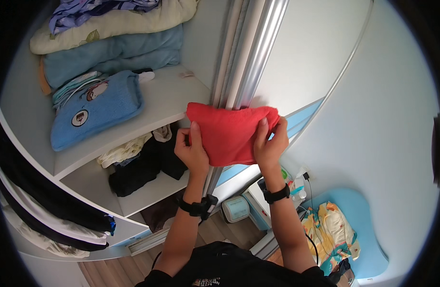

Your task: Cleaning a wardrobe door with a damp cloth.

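A folded red cloth point(227, 138) is stretched between my two hands, in front of the wardrobe's metal door edge. My left hand point(194, 149) pinches its left side between thumb and fingers. My right hand point(272, 141) grips its right side, the thumb on the face towards me and the fingers partly hidden behind. To the left, a blue plush item with cartoon patches point(101, 109) lies on a white wardrobe shelf point(166, 93). Behind it sit a folded blue-grey blanket point(116, 53) and a cream quilt point(116, 27).
Black clothing point(137, 172) and cream fabric point(125, 150) fill a lower shelf. Garments hang at the far left point(51, 201). A sliding door's silver frame point(261, 46) stands upright. Below right are a small bin point(235, 208), a cabinet and a blue headboard point(367, 229) with patterned bedding point(331, 229).
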Motion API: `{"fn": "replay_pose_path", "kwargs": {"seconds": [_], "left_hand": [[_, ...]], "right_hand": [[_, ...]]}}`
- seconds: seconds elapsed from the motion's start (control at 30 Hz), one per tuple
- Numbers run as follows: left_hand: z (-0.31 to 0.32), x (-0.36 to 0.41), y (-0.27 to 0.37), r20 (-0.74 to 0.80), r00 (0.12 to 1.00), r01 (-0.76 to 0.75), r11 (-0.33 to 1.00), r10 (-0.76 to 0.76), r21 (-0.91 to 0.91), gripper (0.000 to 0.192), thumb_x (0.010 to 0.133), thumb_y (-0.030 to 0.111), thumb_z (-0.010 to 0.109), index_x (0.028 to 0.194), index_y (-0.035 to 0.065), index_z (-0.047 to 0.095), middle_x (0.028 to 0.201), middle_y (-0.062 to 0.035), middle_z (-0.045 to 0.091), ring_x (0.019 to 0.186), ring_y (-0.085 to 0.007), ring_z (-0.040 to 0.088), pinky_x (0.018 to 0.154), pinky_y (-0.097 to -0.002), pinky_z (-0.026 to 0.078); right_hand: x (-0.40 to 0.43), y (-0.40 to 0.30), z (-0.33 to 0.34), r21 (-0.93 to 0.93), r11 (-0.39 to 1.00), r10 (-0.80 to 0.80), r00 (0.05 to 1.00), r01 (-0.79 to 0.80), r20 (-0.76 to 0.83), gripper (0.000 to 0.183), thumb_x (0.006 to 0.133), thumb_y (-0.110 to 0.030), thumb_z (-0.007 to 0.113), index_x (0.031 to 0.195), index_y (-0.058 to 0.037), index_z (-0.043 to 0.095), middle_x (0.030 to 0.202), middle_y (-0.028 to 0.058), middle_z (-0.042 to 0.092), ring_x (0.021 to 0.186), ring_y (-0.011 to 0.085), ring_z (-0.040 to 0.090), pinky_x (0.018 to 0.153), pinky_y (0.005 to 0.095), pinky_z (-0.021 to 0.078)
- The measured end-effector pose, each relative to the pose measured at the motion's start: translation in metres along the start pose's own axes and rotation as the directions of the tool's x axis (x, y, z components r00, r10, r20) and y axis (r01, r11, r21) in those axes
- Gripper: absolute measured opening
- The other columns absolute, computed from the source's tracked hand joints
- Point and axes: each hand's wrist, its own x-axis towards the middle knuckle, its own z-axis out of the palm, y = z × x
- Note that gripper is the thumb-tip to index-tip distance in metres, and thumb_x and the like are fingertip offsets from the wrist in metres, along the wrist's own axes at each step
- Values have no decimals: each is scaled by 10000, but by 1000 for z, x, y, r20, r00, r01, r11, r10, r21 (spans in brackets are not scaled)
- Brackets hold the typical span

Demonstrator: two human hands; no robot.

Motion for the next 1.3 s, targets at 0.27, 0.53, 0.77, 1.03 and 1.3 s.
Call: {"fn": "replay_pose_path", "kwargs": {"seconds": [0.27, 0.53, 0.77, 1.03, 1.3], "left_hand": [[3, 20, -22, 170, 983, 67, 997, -72, 32, 322, 903, 189, 665, 686, -35, 583, 570, 10, 490, 575, -55, 398, 524, -233, 335], [-49, -10, -70, 315, 949, -112, 962, 29, 249, 266, 895, 156, 644, 731, -32, 551, 586, -86, 476, 547, -133, 424, 521, -294, 377], [-22, 9, -19, 252, 952, -231, 951, 176, 207, 280, 905, 173, 653, 724, -10, 540, 579, -72, 475, 537, -133, 423, 509, -289, 371], [6, 8, -2, 36, 997, -81, 965, 74, 248, 284, 877, 226, 701, 755, -22, 635, 573, -70, 538, 515, -126, 463, 498, -274, 385], [-53, -23, -84, 289, 950, -207, 932, 118, 297, 269, 915, 157, 632, 744, -39, 563, 604, -132, 517, 523, -190, 459, 516, -322, 397]], "right_hand": [[-24, 5, 18, -60, 990, 131, 991, -129, 19, 144, 914, -130, 596, 913, -2, 531, 707, 180, 580, 568, 310, 570, 538, 358, 453], [-123, 37, 32, -170, 926, 348, 936, -337, 41, 167, 906, -140, 575, 961, 2, 509, 781, 256, 592, 712, 446, 596, 597, 458, 467], [-48, 8, 24, -105, 981, 144, 978, -161, -151, 227, 920, -154, 587, 1041, 19, 501, 792, 235, 620, 695, 382, 630, 618, 398, 490], [4, -15, 28, -58, 981, 177, 980, -183, -86, 199, 957, -188, 534, 999, 6, 522, 792, 259, 608, 710, 429, 605, 610, 424, 474], [-122, 39, 35, -195, 916, 377, 919, -351, 112, 211, 969, -190, 457, 1045, 6, 478, 815, 284, 606, 760, 490, 593, 623, 499, 466]]}}
